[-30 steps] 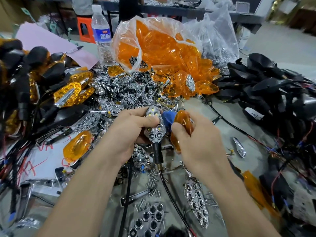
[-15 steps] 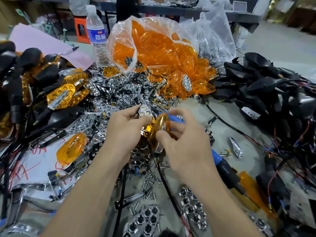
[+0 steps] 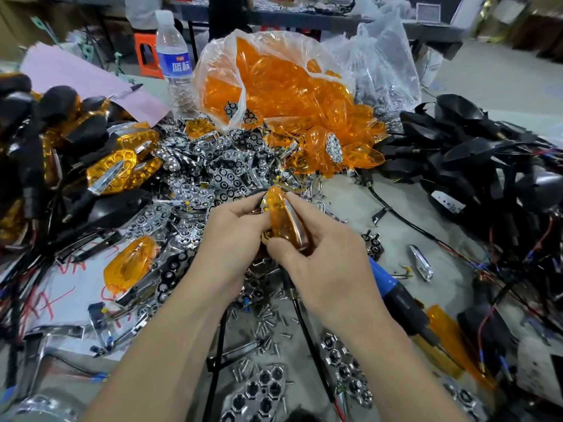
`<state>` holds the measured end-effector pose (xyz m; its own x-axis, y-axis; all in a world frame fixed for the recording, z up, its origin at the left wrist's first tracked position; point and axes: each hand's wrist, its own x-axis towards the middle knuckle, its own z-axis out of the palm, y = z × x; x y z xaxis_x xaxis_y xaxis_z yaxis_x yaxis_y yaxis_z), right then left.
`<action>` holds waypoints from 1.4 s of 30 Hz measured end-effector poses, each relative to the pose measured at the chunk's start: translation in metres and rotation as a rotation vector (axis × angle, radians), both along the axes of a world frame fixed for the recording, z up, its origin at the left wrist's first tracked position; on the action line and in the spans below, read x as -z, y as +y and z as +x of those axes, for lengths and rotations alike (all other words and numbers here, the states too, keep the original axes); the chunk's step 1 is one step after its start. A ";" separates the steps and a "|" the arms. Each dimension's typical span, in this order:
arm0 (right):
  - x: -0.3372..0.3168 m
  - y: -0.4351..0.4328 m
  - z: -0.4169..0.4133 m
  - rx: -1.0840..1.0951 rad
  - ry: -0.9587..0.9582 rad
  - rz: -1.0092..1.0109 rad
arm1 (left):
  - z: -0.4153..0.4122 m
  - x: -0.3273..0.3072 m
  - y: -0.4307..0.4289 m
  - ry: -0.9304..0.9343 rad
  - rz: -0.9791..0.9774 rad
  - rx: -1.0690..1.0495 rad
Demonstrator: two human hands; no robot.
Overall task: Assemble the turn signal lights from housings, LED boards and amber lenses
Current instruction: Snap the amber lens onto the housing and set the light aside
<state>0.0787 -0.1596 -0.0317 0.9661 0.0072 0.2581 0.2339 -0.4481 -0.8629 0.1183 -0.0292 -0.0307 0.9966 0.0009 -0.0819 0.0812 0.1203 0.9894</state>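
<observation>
Judging by the heaps on the tabletop point(image 3: 426, 202), the job looks far from over. A bag of amber lenses point(image 3: 274, 86), a pile of black housings point(image 3: 472, 141) on the right and a drift of chrome LED boards point(image 3: 207, 178) lie loose, while finished lights point(image 3: 122, 169) are stacked at the left. Near the middle, the left hand point(image 3: 231, 236) and right hand point(image 3: 329, 263) both curl round 1 amber lens point(image 3: 280, 214), pressing it between their fingertips. Whatever sits under it is mostly hidden. Loose screws point(image 3: 265, 321) lie just below, so fastening probably remains.
</observation>
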 end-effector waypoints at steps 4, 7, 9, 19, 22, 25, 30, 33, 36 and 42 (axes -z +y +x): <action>0.003 -0.011 0.002 0.005 -0.027 0.043 | 0.000 -0.004 0.006 0.057 -0.146 0.194; 0.002 -0.016 0.005 0.005 -0.021 0.101 | 0.000 -0.007 0.012 0.070 -0.205 0.277; 0.003 -0.018 0.007 -0.014 0.003 0.154 | 0.000 -0.008 0.013 0.079 -0.213 0.259; 0.001 -0.016 0.004 0.024 -0.024 0.140 | 0.002 -0.004 0.013 0.072 -0.288 0.197; -0.003 -0.017 0.003 0.033 -0.043 0.131 | 0.003 -0.004 0.015 0.050 -0.287 0.183; -0.004 -0.016 0.000 0.057 -0.038 0.094 | 0.003 -0.004 0.015 0.034 -0.247 0.161; -0.009 -0.018 0.000 0.019 -0.013 0.059 | 0.001 -0.005 0.016 0.009 -0.228 0.159; -0.008 -0.018 -0.001 0.053 -0.025 -0.001 | 0.000 -0.007 0.017 -0.007 -0.217 0.165; -0.006 -0.012 -0.005 0.096 -0.055 -0.071 | -0.002 -0.009 0.015 0.001 -0.217 0.165; -0.002 0.002 -0.006 0.035 -0.057 -0.151 | -0.004 -0.008 0.000 0.003 -0.160 -0.009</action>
